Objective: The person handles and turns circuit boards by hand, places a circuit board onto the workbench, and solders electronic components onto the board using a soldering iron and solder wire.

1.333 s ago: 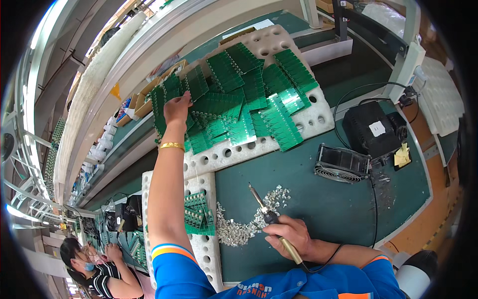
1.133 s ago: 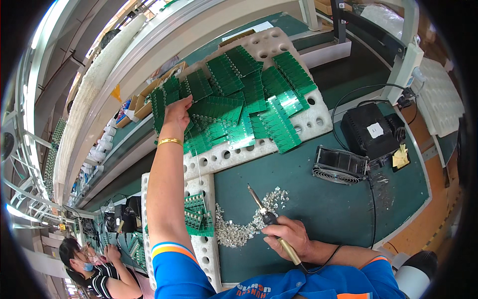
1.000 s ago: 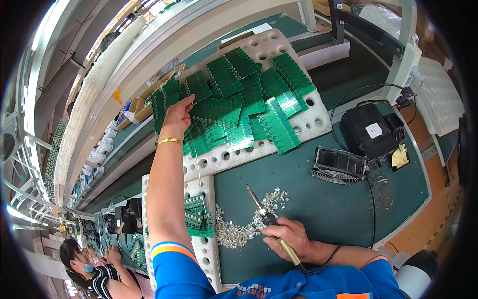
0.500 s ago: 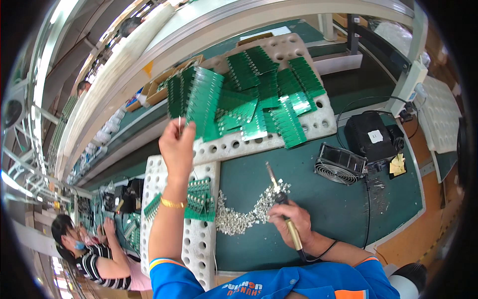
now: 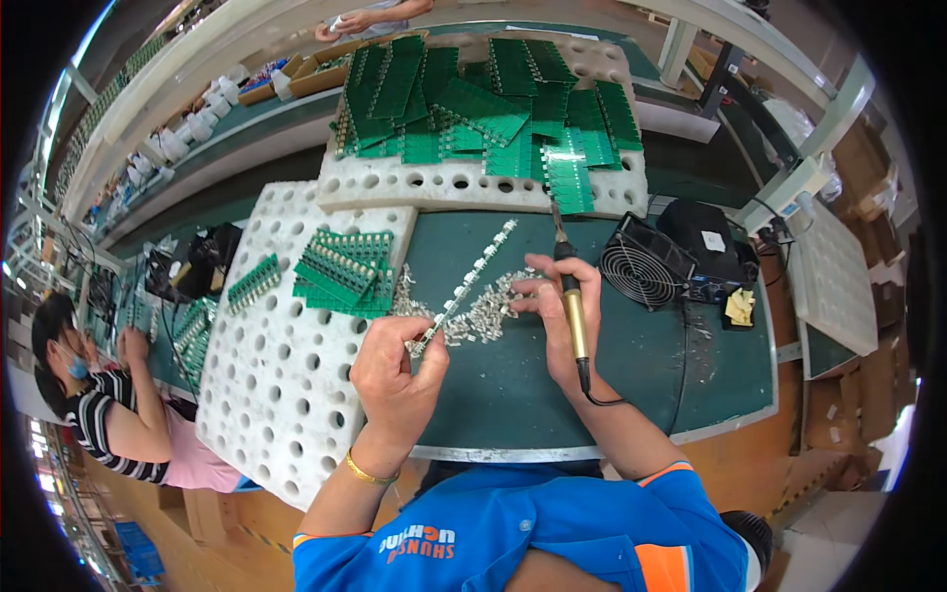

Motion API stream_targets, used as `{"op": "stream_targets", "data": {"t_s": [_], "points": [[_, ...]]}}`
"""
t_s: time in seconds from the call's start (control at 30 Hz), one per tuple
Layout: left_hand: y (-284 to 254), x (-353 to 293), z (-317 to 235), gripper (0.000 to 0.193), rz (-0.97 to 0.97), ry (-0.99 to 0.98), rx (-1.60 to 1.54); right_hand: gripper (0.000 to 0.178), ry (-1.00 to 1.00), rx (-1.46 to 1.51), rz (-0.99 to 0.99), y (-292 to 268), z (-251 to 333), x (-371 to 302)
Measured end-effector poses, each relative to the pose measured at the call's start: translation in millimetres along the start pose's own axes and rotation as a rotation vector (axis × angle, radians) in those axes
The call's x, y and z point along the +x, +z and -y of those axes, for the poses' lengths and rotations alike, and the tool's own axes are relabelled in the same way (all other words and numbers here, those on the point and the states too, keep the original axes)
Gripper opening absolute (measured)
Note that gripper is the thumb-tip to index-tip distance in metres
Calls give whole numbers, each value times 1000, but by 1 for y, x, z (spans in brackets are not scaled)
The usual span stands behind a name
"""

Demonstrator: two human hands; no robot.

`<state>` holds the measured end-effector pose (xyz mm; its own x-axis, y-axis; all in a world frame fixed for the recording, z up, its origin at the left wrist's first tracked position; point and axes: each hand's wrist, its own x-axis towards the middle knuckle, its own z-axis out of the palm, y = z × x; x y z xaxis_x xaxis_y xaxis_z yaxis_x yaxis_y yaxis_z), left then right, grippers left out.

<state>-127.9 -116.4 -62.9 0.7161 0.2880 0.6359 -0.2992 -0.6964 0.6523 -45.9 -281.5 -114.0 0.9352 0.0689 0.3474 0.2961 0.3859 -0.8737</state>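
The left hand (image 5: 400, 380) is positioned over the front half of the dark green worktop (image 5: 483, 395), its thumb and index finger pinching the near end of a narrow green circuit-board strip (image 5: 473, 271) lined with small white parts; the strip is slanting upward toward the far edge. The right hand (image 5: 557, 340) is holding a soldering iron (image 5: 576, 316) with a gold handle and black collar, tip pointing to the far edge; some of its fingers are spreading leftward, and which ones are gripping cannot be told. A loose heap of small silvery-white pieces (image 5: 478, 321) is lying near the worktop's middle, behind the hands. A white foam panel with round holes (image 5: 296, 395) is covering the left side and projecting past the front edge, bearing a stack of green populated boards (image 5: 340, 281). Along the far edge, a second holed foam panel (image 5: 390, 187) is carrying many overlapping green boards (image 5: 483, 109). A black round-grilled fan (image 5: 641, 271) and a black box (image 5: 705, 237) are standing toward the far right corner.
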Motion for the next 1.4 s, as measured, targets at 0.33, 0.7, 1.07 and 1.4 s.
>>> {"op": "stream_targets", "data": {"t_s": [0.33, 0.7, 1.07, 1.4], "points": [[-2, -27, 2, 21, 44, 11, -87, 42, -31, -17, 30, -5, -3, -3], [-1, -29, 3, 19, 85, -64, -110, 35, -31, -35, 24, -8, -8, 0], [2, -35, 10, 23, 45, -19, -131, 35, -33, -59, 29, -8, -12, -4], [2, -34, 9, 24, 61, -20, -141, 35, -40, -85, 30, -10, -12, -4]]}}
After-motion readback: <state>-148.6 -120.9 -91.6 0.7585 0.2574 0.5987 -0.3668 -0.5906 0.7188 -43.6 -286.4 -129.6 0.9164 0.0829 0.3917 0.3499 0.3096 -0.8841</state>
